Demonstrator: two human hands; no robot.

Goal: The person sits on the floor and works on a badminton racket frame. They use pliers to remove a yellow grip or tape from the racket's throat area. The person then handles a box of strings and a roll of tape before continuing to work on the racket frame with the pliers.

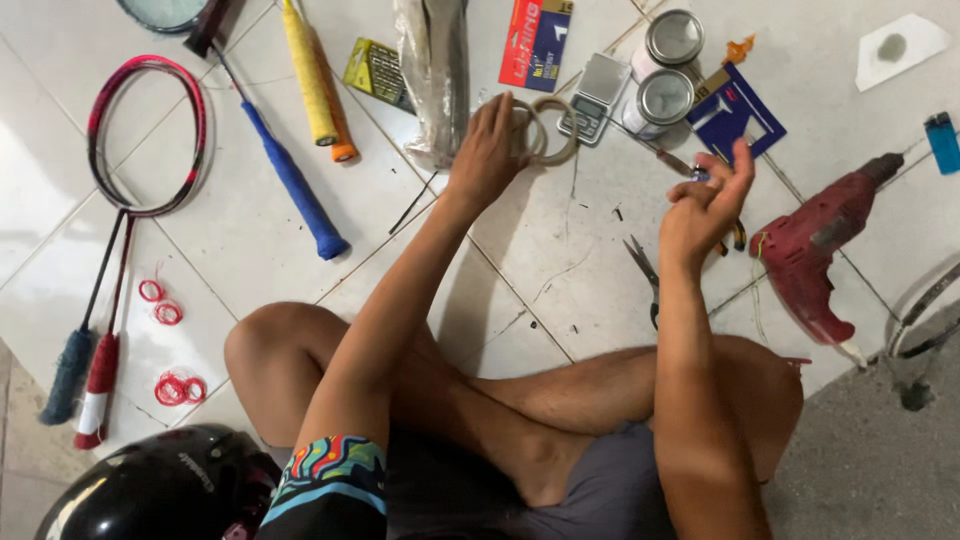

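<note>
Down on the tiled floor [560,250], by a small scale [595,95]: tape rolls [548,130], hooked by left hand [487,150] fingers [512,128], arm stretched forward. Right hand [705,205] raised, elbow bent, fingers [742,165] loosely curled around something small, unclear. Scissors [645,275] just beside.

Floor layout. Two rackets [130,200] lie at far left, with coiled string loops [165,340] just beside their handles and a helmet [150,490] nearest the viewer. Tape rolls [548,130] lie at centre, a small scale [595,95] and two tins [665,70] behind them. Scissors [645,275] lie between the tape rolls and a drill [815,250] at right.
</note>
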